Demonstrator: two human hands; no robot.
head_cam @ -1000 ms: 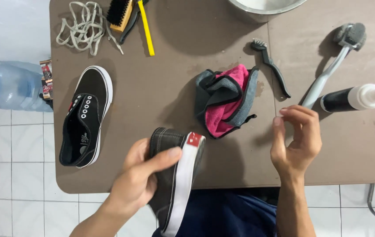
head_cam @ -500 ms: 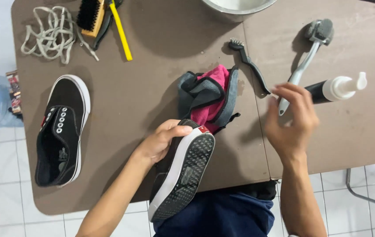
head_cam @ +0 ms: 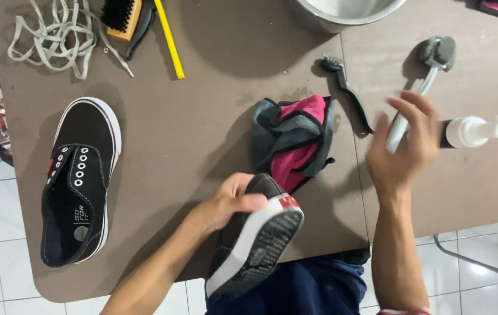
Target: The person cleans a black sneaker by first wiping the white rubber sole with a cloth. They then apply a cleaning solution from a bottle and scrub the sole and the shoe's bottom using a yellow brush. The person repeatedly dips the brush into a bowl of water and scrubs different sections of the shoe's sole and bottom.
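Observation:
My left hand [head_cam: 230, 204] grips a black sneaker with a white sole [head_cam: 259, 242] at the table's near edge, tilted so the grey tread faces up. My right hand [head_cam: 403, 149] is blurred. Its fingers wrap the lower end of a long white-handled brush [head_cam: 430, 70], which lies on the table. A second black sneaker [head_cam: 79, 181] without laces lies flat at the left. A crumpled pink and grey cloth [head_cam: 295, 140] sits between my hands.
A white pump bottle [head_cam: 473, 129] lies just right of my right hand. A small black brush [head_cam: 348, 93], a metal bowl [head_cam: 342, 14], a wooden brush [head_cam: 121, 16], a yellow stick [head_cam: 170, 41] and loose grey laces [head_cam: 56, 35] lie on the brown table [head_cam: 202, 116].
My left hand turned the sneaker so its sole faces up. My right hand moved from open above the table to the white brush handle and closed on it.

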